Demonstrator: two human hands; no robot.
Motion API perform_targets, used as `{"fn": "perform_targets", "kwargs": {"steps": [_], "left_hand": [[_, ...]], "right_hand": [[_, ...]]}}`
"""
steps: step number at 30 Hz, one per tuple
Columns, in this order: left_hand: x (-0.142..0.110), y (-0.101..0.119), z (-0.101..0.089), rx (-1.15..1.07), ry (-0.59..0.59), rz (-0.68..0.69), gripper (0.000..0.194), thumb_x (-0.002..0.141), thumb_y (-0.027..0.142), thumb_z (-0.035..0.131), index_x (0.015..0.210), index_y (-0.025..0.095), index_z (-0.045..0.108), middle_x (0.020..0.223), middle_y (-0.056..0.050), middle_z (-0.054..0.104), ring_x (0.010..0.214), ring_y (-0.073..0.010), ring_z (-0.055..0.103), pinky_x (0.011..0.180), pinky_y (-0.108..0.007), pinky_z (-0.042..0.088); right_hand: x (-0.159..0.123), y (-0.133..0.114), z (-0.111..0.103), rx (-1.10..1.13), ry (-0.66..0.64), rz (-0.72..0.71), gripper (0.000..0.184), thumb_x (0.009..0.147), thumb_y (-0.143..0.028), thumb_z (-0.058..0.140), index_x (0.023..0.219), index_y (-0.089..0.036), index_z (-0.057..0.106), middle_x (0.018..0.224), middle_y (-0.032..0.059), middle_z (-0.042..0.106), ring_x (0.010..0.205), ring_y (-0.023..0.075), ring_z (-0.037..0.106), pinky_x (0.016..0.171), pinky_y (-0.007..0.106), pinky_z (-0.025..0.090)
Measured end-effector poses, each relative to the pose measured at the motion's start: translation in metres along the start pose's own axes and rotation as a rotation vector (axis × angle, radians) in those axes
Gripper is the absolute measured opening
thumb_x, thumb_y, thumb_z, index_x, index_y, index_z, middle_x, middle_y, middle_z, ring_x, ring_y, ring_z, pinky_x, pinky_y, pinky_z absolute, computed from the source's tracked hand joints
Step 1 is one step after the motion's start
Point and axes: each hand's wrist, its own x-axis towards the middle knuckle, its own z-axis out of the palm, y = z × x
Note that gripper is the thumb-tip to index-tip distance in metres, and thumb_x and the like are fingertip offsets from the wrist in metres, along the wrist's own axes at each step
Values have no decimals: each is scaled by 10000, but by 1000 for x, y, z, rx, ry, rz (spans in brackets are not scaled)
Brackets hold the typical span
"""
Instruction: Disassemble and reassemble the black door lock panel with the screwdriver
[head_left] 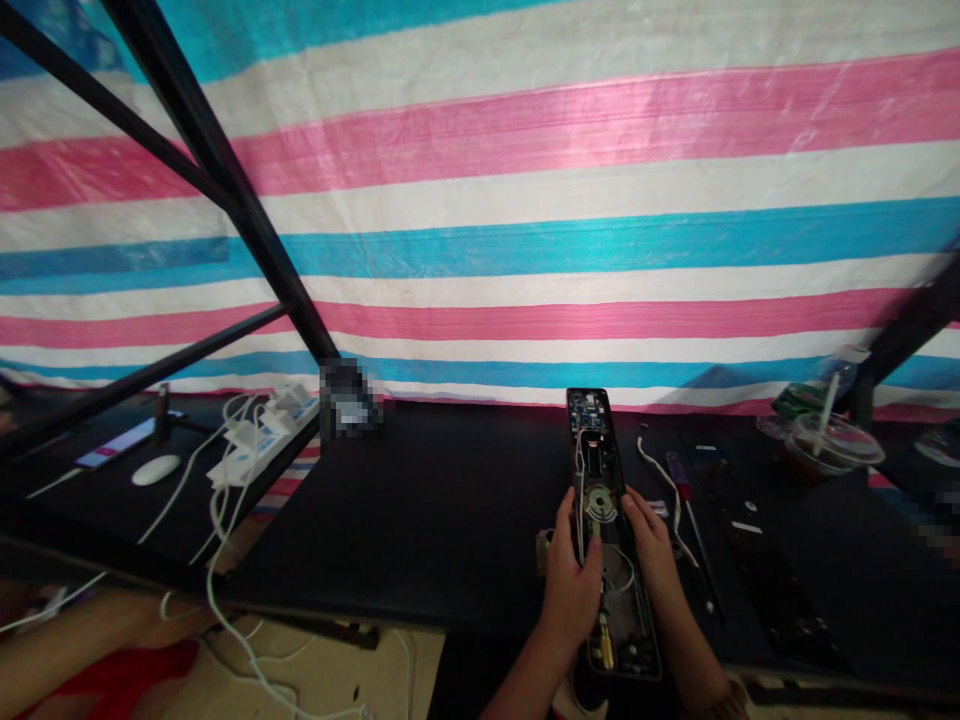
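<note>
A long, narrow black device casing (pixel 596 430) lies open on the black table (pixel 450 500), showing a circuit board, white wires and a round brass-coloured part inside. My left hand (pixel 570 575) grips its left side, the thumb pressing over the white wires in the middle. My right hand (pixel 652 545) holds the right edge, fingers curled against the casing. The near end of the casing overhangs the table's front edge.
A red-handled screwdriver (pixel 686 500) and a loose white cable (pixel 660 470) lie right of the casing. A lidded iced drink (pixel 829 445) stands at far right. At left are a white power strip with plugs (pixel 259 430), a white mouse (pixel 156 469) and black frame bars (pixel 225 180).
</note>
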Motion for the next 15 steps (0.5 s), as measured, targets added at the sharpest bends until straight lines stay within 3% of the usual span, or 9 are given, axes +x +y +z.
{"fn": "perform_targets", "kwargs": {"steps": [15], "left_hand": [[0, 1, 0, -14, -3, 5, 607, 927, 284, 551, 1513, 202, 412, 1537, -113, 507, 1414, -244, 477, 1193, -387, 346]], "right_hand": [[-2, -3, 2, 17, -9, -3, 581, 647, -632, 801, 1052, -216, 783, 1137, 72, 772, 1151, 323, 669, 1046, 448, 504]]}}
